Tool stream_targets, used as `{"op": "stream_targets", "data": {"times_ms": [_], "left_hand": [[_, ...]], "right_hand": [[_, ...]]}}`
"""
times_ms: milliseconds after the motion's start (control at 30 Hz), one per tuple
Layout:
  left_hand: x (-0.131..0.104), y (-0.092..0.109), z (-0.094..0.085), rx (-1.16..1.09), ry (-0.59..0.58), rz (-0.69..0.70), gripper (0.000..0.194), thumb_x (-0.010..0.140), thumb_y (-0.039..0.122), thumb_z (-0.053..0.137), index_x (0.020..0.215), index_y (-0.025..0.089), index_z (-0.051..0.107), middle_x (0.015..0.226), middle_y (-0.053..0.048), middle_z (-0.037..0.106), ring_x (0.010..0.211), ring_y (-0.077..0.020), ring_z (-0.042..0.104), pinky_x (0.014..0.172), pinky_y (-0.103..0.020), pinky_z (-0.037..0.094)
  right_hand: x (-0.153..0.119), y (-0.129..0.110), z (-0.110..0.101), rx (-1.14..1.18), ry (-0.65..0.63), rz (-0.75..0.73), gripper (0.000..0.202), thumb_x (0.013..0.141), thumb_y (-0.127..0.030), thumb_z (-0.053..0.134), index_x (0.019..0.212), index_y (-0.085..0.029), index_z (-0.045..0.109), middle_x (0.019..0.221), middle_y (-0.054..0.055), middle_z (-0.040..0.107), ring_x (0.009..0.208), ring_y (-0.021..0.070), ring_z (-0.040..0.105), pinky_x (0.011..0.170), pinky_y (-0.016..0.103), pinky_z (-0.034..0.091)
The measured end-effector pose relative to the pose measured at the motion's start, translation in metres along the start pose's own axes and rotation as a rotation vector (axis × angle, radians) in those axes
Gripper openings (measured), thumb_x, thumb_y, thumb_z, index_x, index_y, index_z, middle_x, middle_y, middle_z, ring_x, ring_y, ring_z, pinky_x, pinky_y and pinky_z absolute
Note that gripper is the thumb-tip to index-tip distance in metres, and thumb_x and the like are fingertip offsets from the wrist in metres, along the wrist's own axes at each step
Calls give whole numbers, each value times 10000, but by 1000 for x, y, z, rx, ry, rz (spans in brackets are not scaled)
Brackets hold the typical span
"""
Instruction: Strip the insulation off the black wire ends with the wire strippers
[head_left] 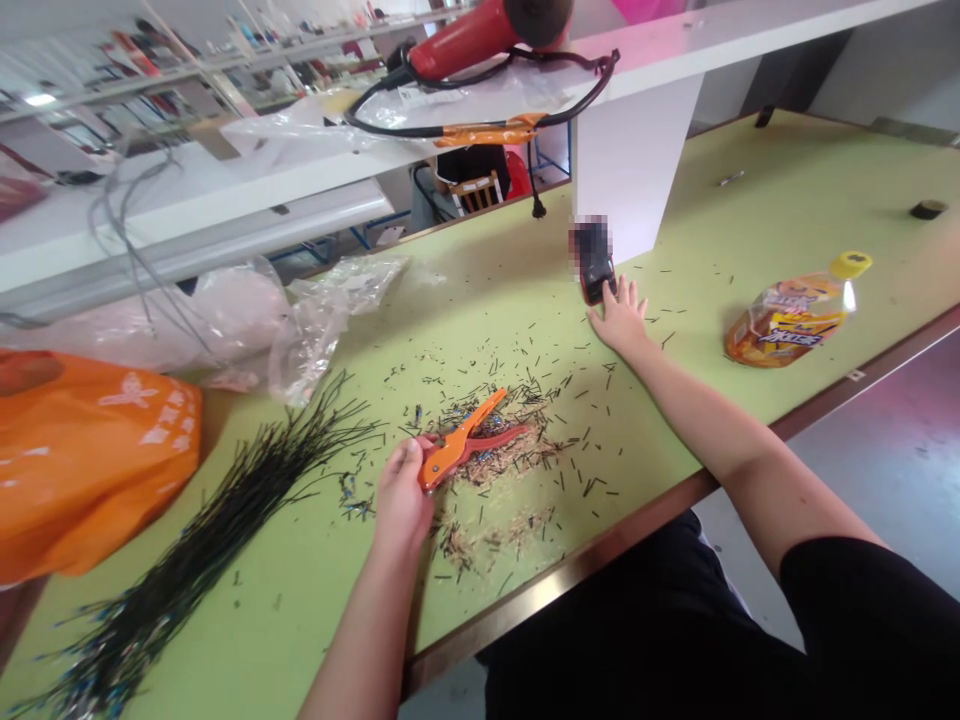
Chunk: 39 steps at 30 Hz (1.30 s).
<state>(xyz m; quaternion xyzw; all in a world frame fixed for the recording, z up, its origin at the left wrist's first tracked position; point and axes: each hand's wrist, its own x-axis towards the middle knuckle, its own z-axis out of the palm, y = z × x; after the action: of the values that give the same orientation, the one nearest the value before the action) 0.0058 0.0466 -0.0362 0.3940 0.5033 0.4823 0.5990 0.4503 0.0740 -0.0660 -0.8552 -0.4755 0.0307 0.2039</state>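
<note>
My left hand (pixel 405 490) is closed around the head end of orange-handled pliers (pixel 459 447). The spread handles point away to the upper right, and the jaws are hidden in my fingers. Beneath the pliers lies a heap of short black wire offcuts (pixel 517 450), mixed with tan and blue bits. My right arm reaches across the table, and my right hand (pixel 621 315) has its fingers stretched out at the lower end of a dark phone-like device (pixel 598 275). That device leans on a white upright panel, its upper part blurred. A bundle of long black wires (pixel 232 510) lies on the left.
The green table (pixel 315 590) carries an orange bag (pixel 90 450), crumpled clear plastic (pixel 322 310), a drink bottle (pixel 787 315) with a yellow cap, and a black tape roll (pixel 928 209). A red heat gun (pixel 472 40) with a black cord rests on the white shelf (pixel 720 40) above.
</note>
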Motion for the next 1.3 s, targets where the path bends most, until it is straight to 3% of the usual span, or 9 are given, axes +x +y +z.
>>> {"op": "stream_targets", "data": {"times_ms": [267,467,567,633,800,900,1067,1233,1300], "left_hand": [[-1,0,1,-1,-4,5,518,641,564,940,765,168,629,988,-25,698,686,-141,706,526,-224,586],[-2,2,3,15,-11,14,595,577,631,952,769,168,632,996,-32,700,688,-151,708,501,-230,571],[-3,2,5,18,1,33,631,538,662,964,755,165,640,992,-35,702,713,-148,701,514,-225,576],[-4,1,6,26,3,41,633,533,668,966,746,166,644,989,-36,704,725,-145,694,526,-223,581],[-10,-4,10,1,-14,79,601,595,671,945,740,175,639,970,-43,711,791,-154,694,617,-237,615],[-16,-6,14,-35,-45,77,599,615,664,948,749,175,628,975,-45,705,850,-171,704,642,-241,619],[-25,0,17,-74,-102,72,584,643,655,950,751,177,632,1009,-54,698,883,-179,704,684,-266,628],[-19,25,2,-174,-96,140,515,714,598,934,794,203,615,1213,-64,703,1064,-235,722,832,-350,644],[-14,34,-6,-184,-17,207,522,715,599,931,819,209,601,1052,-37,709,914,-185,718,765,-314,626]], "right_hand": [[-3,-9,-5,-7,-45,0,836,1059,-575,390,1737,-120,215,1826,203,46,1664,519,0,1299,758,47],[-19,-29,-35,108,51,-27,795,1070,-490,442,1719,-69,258,1816,221,105,1675,475,57,1328,705,88],[-49,-61,-51,230,11,-226,718,1069,-434,483,1692,-103,351,1755,201,337,1638,397,291,1337,620,251],[-82,-89,-57,273,-174,-450,677,1063,-491,523,1647,-157,450,1686,181,473,1566,384,440,1295,622,357],[-165,-140,-50,102,-338,-988,910,982,-736,581,1657,-148,419,1717,212,413,1588,479,357,1281,716,307],[-184,-151,-40,-48,-274,-992,815,999,-572,660,1636,-118,432,1668,245,472,1550,535,377,1233,771,322],[-170,-163,-34,-101,-230,-960,537,990,-187,637,1517,-124,554,1459,212,644,1427,382,557,1299,662,290],[-156,-159,-40,117,-271,-862,408,903,-125,655,1310,-108,649,1309,202,678,1286,360,624,1231,611,399],[-154,-151,-39,327,-341,-733,374,896,-97,617,1269,-108,638,1247,189,685,1186,330,657,1105,562,520]]}}
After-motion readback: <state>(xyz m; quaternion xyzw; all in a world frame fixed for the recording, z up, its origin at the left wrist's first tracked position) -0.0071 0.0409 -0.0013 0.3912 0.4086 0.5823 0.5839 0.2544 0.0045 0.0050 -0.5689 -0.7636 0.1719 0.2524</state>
